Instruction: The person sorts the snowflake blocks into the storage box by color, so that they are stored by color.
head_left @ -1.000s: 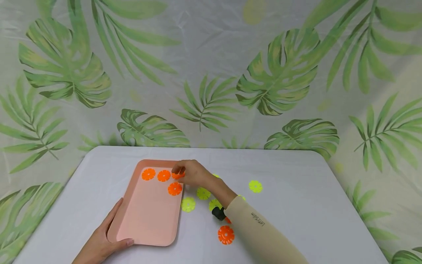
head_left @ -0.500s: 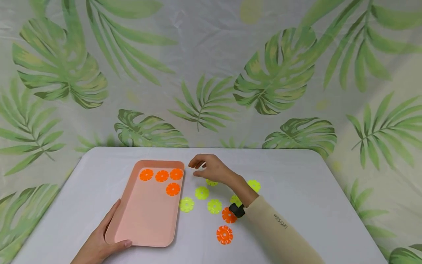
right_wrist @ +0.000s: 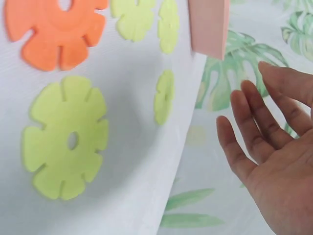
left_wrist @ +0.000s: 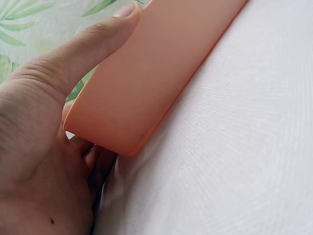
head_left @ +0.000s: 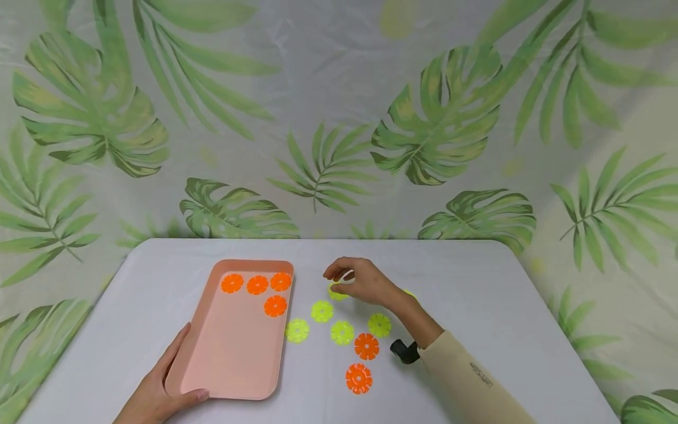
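My left hand (head_left: 159,380) holds the near left corner of a pink rectangular tray (head_left: 228,353). In the left wrist view the thumb (left_wrist: 93,46) lies along the tray's outer wall (left_wrist: 132,93); the other fingers are mostly hidden. Inside the tray, several orange notched discs, such as one orange disc (head_left: 275,305), lie toward the far end. My right hand (head_left: 365,282) hovers with loosely bent fingers and nothing in them, over a yellow-green notched disc (head_left: 336,291) that it partly covers. The right wrist view shows the fingers (right_wrist: 252,120) spread and apart from the discs.
Right of the tray, several yellow-green discs, such as one yellow-green disc (head_left: 342,333), lie scattered on the white table (head_left: 450,271). Two orange discs, including a nearer orange disc (head_left: 359,378), lie there too. A leaf-patterned cloth (head_left: 328,88) hangs behind the table.
My right hand has left the orange disc at the tray's far right corner and moved right, over the yellow-green discs. That disc stays in the tray. My left hand keeps its hold.
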The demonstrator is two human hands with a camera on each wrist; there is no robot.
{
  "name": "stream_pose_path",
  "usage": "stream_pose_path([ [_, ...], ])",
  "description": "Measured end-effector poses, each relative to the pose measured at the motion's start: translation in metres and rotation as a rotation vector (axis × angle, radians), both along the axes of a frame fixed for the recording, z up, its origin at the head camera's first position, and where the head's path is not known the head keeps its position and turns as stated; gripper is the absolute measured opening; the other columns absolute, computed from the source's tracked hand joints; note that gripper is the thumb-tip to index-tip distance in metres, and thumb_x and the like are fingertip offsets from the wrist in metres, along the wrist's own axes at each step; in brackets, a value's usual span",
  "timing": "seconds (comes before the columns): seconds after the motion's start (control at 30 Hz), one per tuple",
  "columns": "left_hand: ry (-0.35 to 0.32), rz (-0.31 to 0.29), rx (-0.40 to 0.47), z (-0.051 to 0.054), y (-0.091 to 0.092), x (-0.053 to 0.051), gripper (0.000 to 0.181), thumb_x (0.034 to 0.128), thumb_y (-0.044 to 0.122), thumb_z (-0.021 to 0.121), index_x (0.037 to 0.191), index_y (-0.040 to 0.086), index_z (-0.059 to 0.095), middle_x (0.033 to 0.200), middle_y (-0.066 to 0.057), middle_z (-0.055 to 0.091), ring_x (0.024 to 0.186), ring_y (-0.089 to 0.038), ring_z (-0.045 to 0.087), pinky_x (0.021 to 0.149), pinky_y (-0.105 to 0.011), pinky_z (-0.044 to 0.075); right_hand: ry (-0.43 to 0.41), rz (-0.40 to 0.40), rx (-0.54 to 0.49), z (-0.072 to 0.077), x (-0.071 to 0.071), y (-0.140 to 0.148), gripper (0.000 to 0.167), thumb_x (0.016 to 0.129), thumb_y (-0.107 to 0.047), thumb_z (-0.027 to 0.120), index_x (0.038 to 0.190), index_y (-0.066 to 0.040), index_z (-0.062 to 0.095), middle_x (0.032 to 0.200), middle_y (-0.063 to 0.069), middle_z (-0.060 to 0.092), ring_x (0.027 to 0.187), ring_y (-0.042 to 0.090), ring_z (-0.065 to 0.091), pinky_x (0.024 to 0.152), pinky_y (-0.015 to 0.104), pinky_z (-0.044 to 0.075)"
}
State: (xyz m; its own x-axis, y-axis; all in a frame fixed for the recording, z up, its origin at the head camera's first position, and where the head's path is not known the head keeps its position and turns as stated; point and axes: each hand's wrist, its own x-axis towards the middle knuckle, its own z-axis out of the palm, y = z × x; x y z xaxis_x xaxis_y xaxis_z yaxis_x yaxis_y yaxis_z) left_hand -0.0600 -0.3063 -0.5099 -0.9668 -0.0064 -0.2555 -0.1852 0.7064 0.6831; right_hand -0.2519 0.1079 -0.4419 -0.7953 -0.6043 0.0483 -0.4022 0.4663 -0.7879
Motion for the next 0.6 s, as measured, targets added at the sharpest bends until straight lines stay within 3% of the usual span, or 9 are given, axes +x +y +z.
stream_pose_path([
  [0.07, -0.017, 0.008, 0.001, 0.0, 0.0, 0.0, 0.121, 0.0851, 0.045, 0.085, 0.163, 0.052, -0.007, 0.175, -0.009, 0.019, 0.135, -0.002, 0.037, 0.098, -0.034, 0.047, -0.008, 0.001, 0.001, -0.002, 0.003, 0.003, 0.024, 0.092, -0.006, 0.077, 0.116, -0.009, 0.074, 0.118, 0.014, 0.075, 0.106, 0.024, 0.066, 0.102, 0.049, 0.055],
  [0.17, -0.032, 0.015, 0.029, 0.0, 0.001, 0.0, 0.122, 0.0847, 0.044, 0.085, 0.162, 0.053, -0.009, 0.175, -0.013, 0.016, 0.144, -0.031, 0.036, 0.105, -0.049, 0.045, -0.019, -0.002, 0.0, -0.005, 0.01, 0.009, 0.024, 0.093, -0.006, 0.077, 0.117, -0.006, 0.073, 0.117, 0.013, 0.075, 0.107, 0.026, 0.066, 0.102, 0.049, 0.055],
  [0.27, -0.039, 0.017, 0.026, 0.001, 0.001, 0.001, 0.122, 0.0841, 0.045, 0.085, 0.162, 0.054, -0.009, 0.176, -0.013, 0.016, 0.144, -0.029, 0.036, 0.104, -0.048, 0.045, -0.016, -0.011, 0.012, -0.008, 0.017, 0.016, 0.023, 0.094, -0.008, 0.077, 0.116, -0.005, 0.073, 0.117, 0.011, 0.075, 0.108, 0.026, 0.067, 0.1, 0.048, 0.055],
  [0.4, -0.04, 0.013, 0.011, 0.0, -0.001, 0.001, 0.12, 0.0852, 0.046, 0.084, 0.162, 0.054, -0.008, 0.175, -0.009, 0.018, 0.127, 0.011, 0.032, 0.095, -0.031, 0.046, -0.017, -0.026, 0.023, -0.011, 0.024, 0.025, 0.022, 0.095, -0.009, 0.076, 0.116, -0.006, 0.073, 0.118, 0.01, 0.074, 0.108, 0.026, 0.067, 0.1, 0.047, 0.056],
  [0.47, -0.045, 0.015, 0.025, 0.0, -0.002, 0.001, 0.119, 0.0859, 0.045, 0.084, 0.161, 0.055, -0.008, 0.176, -0.008, 0.017, 0.123, 0.018, 0.027, 0.094, -0.028, 0.045, -0.018, -0.034, 0.021, -0.012, 0.027, 0.029, 0.022, 0.095, -0.01, 0.075, 0.117, -0.006, 0.073, 0.118, 0.011, 0.074, 0.108, 0.025, 0.067, 0.1, 0.047, 0.056],
  [0.5, -0.048, 0.015, 0.028, 0.0, -0.002, 0.001, 0.119, 0.0861, 0.045, 0.084, 0.161, 0.055, -0.008, 0.176, -0.008, 0.017, 0.124, 0.016, 0.029, 0.095, -0.028, 0.045, -0.018, -0.037, 0.02, -0.013, 0.028, 0.031, 0.022, 0.095, -0.01, 0.075, 0.117, -0.005, 0.073, 0.118, 0.011, 0.074, 0.107, 0.025, 0.067, 0.1, 0.046, 0.056],
  [0.6, -0.036, 0.004, 0.03, -0.001, -0.001, -0.001, 0.12, 0.0863, 0.043, 0.084, 0.163, 0.052, -0.009, 0.176, -0.011, 0.017, 0.139, -0.009, 0.036, 0.099, -0.036, 0.046, -0.011, -0.043, 0.025, -0.016, 0.031, 0.038, 0.021, 0.095, -0.009, 0.075, 0.115, -0.004, 0.073, 0.116, 0.013, 0.075, 0.104, 0.023, 0.067, 0.097, 0.043, 0.057],
])
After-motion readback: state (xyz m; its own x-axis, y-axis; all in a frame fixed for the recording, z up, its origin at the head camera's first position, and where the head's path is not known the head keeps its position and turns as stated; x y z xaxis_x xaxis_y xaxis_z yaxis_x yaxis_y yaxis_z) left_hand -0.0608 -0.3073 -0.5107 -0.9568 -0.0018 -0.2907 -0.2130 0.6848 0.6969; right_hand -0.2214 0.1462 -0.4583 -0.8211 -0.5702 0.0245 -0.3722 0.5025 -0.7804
